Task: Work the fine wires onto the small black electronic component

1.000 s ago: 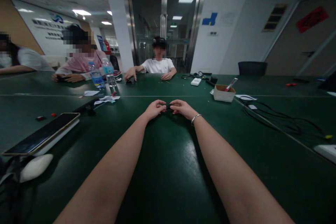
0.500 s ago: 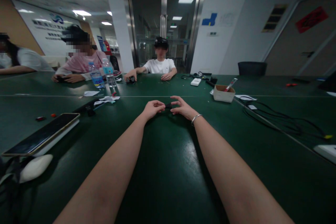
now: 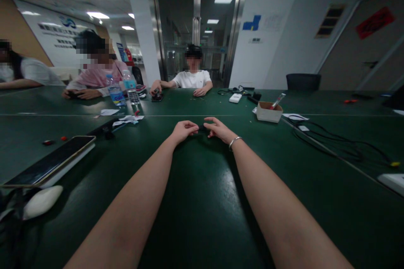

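My left hand (image 3: 184,131) pinches a small black object (image 3: 201,127) between thumb and fingertips, just above or on the green table (image 3: 202,185). The object is too small and dark for me to tell its kind. On its other side is my right hand (image 3: 220,129), a silver bracelet at the wrist. Its fingers are spread, the index fingertip close to or touching the black object's right end; I cannot tell which. No grip by the right hand shows.
On the left lie a phone (image 3: 53,159) on a white box, a white mouse-like object (image 3: 43,201), paper scraps (image 3: 129,119) and two water bottles (image 3: 115,90). To the right are a small carton (image 3: 269,112) and black cables (image 3: 341,145). Several people sit across the table.
My right hand's fingers have shifted slightly, with the index finger lower and nearer the black object. My left hand keeps its pinch in place. The person opposite has moved a hand slightly.
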